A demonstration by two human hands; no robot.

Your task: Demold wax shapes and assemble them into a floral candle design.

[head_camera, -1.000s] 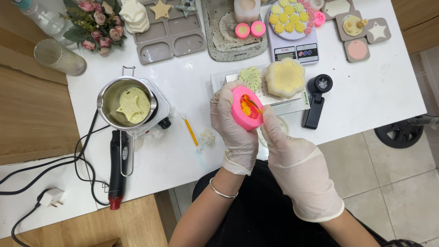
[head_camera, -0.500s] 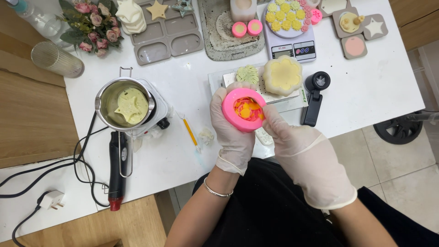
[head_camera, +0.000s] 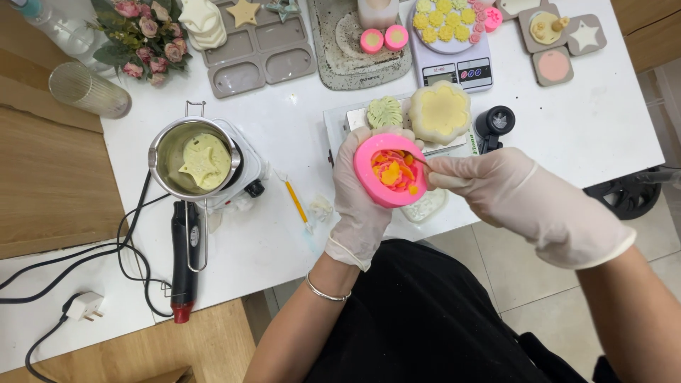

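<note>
A pink round mould (head_camera: 392,171) is being held above the near edge of the white table (head_camera: 610,120), tilted toward the camera. Its cavity is showing small yellow, orange and red pieces. The gloved left hand (head_camera: 362,198) is cupping the mould from below and from the left, with its fingers wrapped around the rim. The gloved right hand (head_camera: 511,198) is sitting just right of the mould; its fingertips are pressed together on a thin pointed tool (head_camera: 418,160), whose tip is reaching into the cavity.

Just beyond the mould, a pale yellow flower-shaped block (head_camera: 440,111) and a green leaf-patterned piece (head_camera: 384,112) are lying side by side on a flat white base. A small black cylinder (head_camera: 495,122) is standing to the right of them. Farther back, a digital scale (head_camera: 454,67) is carrying a dish of yellow flower shapes.

To the left, a metal pot (head_camera: 191,157) containing a pale star-shaped slab is sitting on a small white burner. A black-and-red heat tool (head_camera: 184,262) is lying near the pot, with black cables trailing left. A yellow-handled stick (head_camera: 296,204) is lying between the pot and the left hand.
</note>
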